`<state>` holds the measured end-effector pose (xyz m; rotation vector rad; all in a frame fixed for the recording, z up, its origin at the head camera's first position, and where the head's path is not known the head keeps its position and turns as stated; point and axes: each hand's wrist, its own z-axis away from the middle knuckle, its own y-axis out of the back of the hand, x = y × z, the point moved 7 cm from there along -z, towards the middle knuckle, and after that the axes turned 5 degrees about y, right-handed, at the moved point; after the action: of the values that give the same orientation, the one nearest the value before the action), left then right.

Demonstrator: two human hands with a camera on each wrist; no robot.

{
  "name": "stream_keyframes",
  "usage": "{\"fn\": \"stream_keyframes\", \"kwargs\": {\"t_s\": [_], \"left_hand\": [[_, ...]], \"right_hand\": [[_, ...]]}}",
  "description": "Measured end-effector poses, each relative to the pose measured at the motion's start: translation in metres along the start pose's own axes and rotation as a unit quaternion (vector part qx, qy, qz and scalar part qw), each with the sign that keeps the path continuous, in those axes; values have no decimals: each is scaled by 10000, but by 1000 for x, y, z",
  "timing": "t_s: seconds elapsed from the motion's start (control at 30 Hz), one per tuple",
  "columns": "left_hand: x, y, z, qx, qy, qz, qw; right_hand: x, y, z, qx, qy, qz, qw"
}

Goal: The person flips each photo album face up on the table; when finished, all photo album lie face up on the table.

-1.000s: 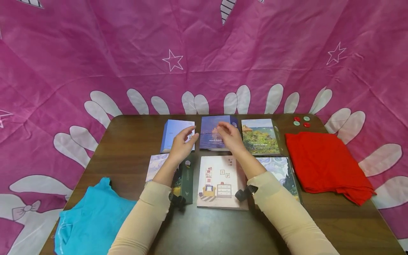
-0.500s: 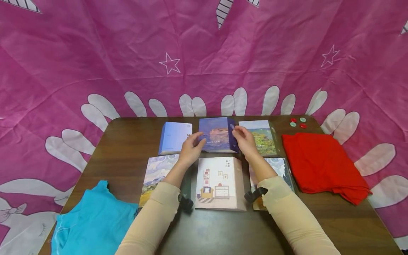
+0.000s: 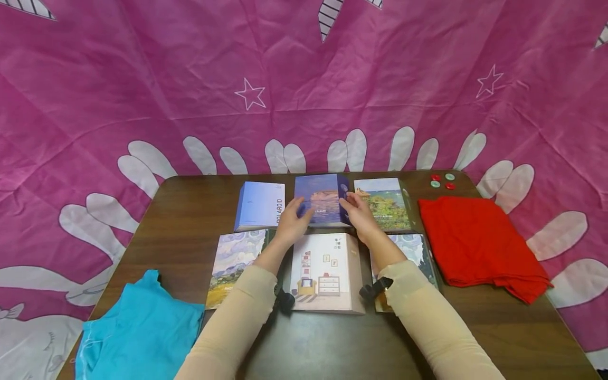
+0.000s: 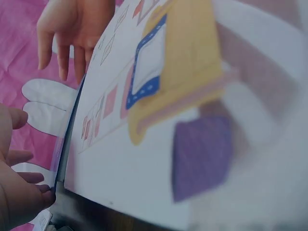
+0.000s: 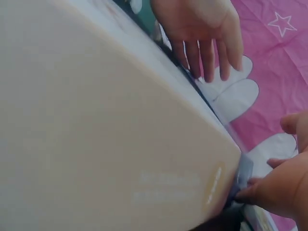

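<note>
A purple-blue photo album (image 3: 319,191) with a sea and cliff cover lies in the middle of the back row. My left hand (image 3: 291,221) is at its left edge, the thumb over the lower part of the cover. On the opposite side, my right hand (image 3: 360,212) has its fingertips against the dark spine. Both hands are loosely spread, facing each other across the album. Below them lies a white album (image 3: 315,264) with a drawn armchair and drawers; its cover fills much of the left wrist view, its beige spine (image 5: 125,130) the right wrist view.
A blue Polaroid album (image 3: 260,205) and a landscape album (image 3: 382,203) flank the back row. Two painted-cover albums, left (image 3: 237,258) and right (image 3: 408,245), lie partly under my forearms. Turquoise cloth (image 3: 142,327), red cloth (image 3: 480,243) and small red and green discs (image 3: 449,186) lie on the table (image 3: 190,227).
My right hand has moved right, off the middle album's cover to its spine. My left hand has shifted right from the Polaroid album to the middle album's left edge.
</note>
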<state>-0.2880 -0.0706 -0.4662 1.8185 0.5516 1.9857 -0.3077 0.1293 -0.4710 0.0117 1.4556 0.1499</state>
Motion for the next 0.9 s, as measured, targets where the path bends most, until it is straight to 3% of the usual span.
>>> {"fn": "stream_keyframes", "kwargs": {"t_s": [0.23, 0.4, 0.63, 0.77, 0.9], "left_hand": [[-5, -1, -1, -285, 229, -51, 9993], [-5, -4, 0, -531, 322, 478, 9969], [6, -15, 2, -671, 240, 265, 9971], [9, -19, 2, -745, 328, 510, 9954], [14, -27, 4, -870, 362, 1001, 9905]], "right_hand": [[1, -3, -3, 445, -483, 66, 9978], [3, -6, -3, 608, -648, -27, 9960], [2, -4, -1, 752, -372, -28, 9965], [-8, -2, -2, 820, -141, -49, 9965], [-24, -2, 2, 687, 205, 269, 9971]]}}
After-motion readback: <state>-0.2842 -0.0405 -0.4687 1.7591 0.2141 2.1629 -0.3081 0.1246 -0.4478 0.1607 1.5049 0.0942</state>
